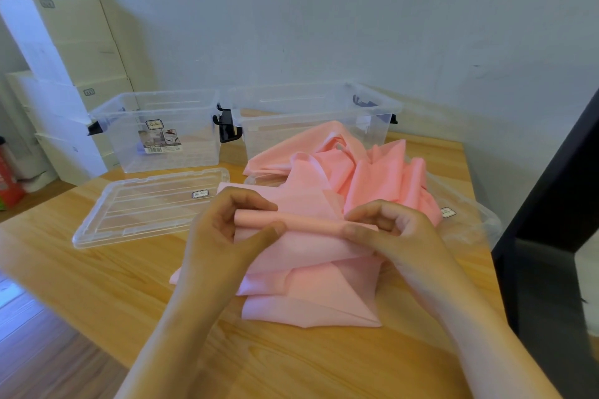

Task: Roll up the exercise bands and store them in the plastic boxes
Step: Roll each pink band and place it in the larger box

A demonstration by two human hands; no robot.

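A pink exercise band point(311, 256) lies in loose folds on the wooden table point(97, 272), its far part piled up in a heap point(366, 172). My left hand point(227, 230) pinches the left end of a small rolled fold of the band between thumb and fingers. My right hand point(389, 230) pinches the right end of the same fold. Two clear plastic boxes stand open at the back: the left box point(162, 133) with a label and the right box point(311, 113), partly hidden behind the pink heap.
A clear lid point(142, 204) lies flat left of the band. A second clear lid point(470, 220) lies under the heap at the right. White cartons point(64, 74) are stacked by the wall at left. A dark frame point(551, 204) stands at the right table edge.
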